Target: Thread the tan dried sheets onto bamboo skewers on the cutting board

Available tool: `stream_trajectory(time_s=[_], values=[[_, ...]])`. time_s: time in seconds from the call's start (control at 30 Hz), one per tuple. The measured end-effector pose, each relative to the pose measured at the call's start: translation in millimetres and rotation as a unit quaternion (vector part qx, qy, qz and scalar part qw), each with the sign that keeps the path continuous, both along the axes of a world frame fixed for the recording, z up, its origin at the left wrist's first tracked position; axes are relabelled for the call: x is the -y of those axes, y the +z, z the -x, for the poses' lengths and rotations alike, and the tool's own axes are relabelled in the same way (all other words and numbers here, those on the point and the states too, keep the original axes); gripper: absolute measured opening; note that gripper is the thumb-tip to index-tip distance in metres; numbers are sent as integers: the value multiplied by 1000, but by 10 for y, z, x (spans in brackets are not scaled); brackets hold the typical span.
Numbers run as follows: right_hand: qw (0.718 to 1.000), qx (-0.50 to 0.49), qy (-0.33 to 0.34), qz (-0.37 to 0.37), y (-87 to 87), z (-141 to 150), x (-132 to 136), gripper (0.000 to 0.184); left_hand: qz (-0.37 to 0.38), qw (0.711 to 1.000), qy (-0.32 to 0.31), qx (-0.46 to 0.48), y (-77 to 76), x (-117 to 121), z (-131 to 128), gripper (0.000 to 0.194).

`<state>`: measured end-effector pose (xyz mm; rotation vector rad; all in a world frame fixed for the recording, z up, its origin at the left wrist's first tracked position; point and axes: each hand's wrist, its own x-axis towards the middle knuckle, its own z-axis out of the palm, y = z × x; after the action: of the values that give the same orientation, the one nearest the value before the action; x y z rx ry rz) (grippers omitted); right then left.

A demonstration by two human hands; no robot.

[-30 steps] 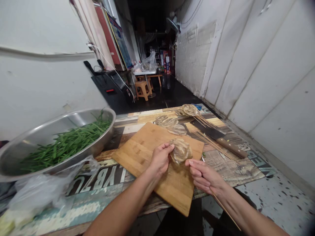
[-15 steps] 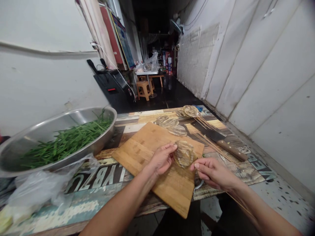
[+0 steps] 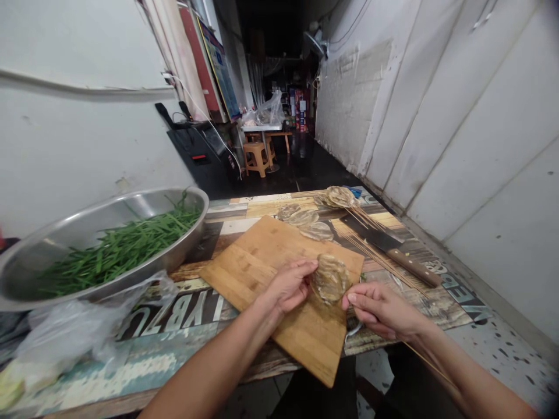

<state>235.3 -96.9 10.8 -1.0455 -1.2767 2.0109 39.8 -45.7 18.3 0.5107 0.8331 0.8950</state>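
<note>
The left hand (image 3: 289,284) pinches a flat brown disc (image 3: 331,278); the right hand (image 3: 379,308), a thin wooden skewer (image 3: 428,363), perhaps inserted; skewered discs (image 3: 340,196) piled, loose discs (image 3: 304,218) left.

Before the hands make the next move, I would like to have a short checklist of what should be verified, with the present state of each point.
1. Left hand grips the brown disc: ok, fingers at its edge.
2. Right hand holds the skewer: ok, its rear part shows below the wrist.
3. Skewer tip inside the disc: cannot tell, the tip is not visible.
4. Knife apart from both hands: ok, it lies on the table, beyond the right hand.
5. Cutting board fully on the table: not ok, its near corner juts past the edge.
</note>
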Motion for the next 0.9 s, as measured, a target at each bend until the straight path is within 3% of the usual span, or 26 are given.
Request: stream_trajectory(time_s=[0.13,0.27,0.4,0.53,0.6,0.7,0.77,0.9], values=[[999,-26,-24,19,-13,65,-21,34,-3,1000,-1,-5,-6,-6,4,9],[996,7,-89,4,-43,228,-32,34,-31,999,7,-21,-42,-15,-9,13],[986,82,-138,-43,-23,368,-28,34,-35,998,55,-17,-46,-56,2,12],[977,142,-107,-120,-22,333,87,34,-77,986,141,-51,-32,-154,112,17],[956,189,-95,-201,-46,286,179,33,-113,973,181,-92,-44,-202,175,22],[897,274,-106,-330,-83,266,282,32,-111,972,174,-116,-81,-230,199,29],[872,302,-111,-368,-98,296,294,32,-92,977,158,-111,-102,-211,153,31],[856,309,-145,-389,-122,370,198,33,-86,981,135,-111,-111,-134,15,31]])
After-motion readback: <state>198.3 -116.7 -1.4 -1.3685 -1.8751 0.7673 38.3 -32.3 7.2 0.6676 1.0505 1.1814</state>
